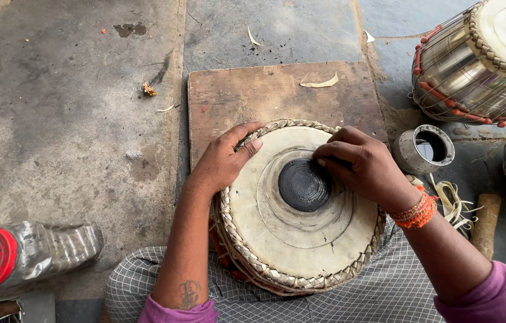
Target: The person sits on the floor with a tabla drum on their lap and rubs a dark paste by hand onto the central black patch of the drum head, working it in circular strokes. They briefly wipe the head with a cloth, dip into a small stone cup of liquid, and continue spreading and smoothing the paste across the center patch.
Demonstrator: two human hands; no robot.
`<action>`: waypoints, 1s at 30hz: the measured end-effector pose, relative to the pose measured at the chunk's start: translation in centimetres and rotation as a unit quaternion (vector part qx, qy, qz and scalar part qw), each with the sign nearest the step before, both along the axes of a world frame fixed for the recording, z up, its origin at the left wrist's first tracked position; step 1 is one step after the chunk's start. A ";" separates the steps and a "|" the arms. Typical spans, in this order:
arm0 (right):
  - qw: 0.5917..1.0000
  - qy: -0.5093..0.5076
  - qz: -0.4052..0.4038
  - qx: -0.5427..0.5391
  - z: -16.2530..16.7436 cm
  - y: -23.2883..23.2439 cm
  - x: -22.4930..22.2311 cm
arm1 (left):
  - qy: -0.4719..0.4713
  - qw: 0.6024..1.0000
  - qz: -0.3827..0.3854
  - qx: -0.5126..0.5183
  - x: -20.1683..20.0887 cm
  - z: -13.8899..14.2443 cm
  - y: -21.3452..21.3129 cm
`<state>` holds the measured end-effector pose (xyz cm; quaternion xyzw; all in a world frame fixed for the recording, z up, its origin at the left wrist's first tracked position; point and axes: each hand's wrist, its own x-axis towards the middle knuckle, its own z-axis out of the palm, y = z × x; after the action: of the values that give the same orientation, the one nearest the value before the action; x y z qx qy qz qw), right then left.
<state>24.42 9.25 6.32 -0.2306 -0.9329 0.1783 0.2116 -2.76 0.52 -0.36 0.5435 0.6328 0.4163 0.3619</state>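
Note:
A round drum head (292, 236) with a pale skin, a braided rim and a black centre patch (304, 185) rests on my lap. My left hand (226, 158) grips its left rim, thumb lying on the skin. My right hand (360, 164) sits curled at the right edge of the black patch, fingertips pressed to the skin; whether it pinches anything is hidden. An orange thread band circles my right wrist.
A worn wooden board (277, 96) lies on the stone floor under the drum head. A metal drum (480, 60) with red lacing lies at the top right, a small metal tin (423, 149) beside it. A wooden handle (486, 224) and pale strips lie right. A red-capped plastic bottle (25, 254) lies left.

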 end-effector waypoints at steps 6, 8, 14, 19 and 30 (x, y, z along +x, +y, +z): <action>0.997 -0.002 -0.081 -0.019 -1.0 -2.9 2.2 | -0.029 1.000 -0.006 -0.010 -0.1 0.1 0.1; 0.994 -0.023 -0.109 -0.015 -1.5 -4.8 2.8 | -0.025 1.000 -0.005 -0.019 -0.1 0.2 0.1; 0.988 0.051 -0.143 -0.020 -2.6 -10.8 3.7 | -0.009 0.999 -0.001 -0.041 0.0 0.7 0.0; 0.978 0.113 -0.173 -0.028 -2.3 -7.2 3.6 | 0.064 0.995 0.061 -0.043 -0.8 1.0 -0.5; 0.995 0.037 -0.058 -0.072 -0.2 -1.4 0.8 | -0.019 0.999 -0.028 -0.007 0.8 0.2 0.9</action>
<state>25.22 7.82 6.17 -0.2919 -0.8945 0.2405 0.2385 -2.01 1.41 -0.18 0.5508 0.6131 0.4116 0.3888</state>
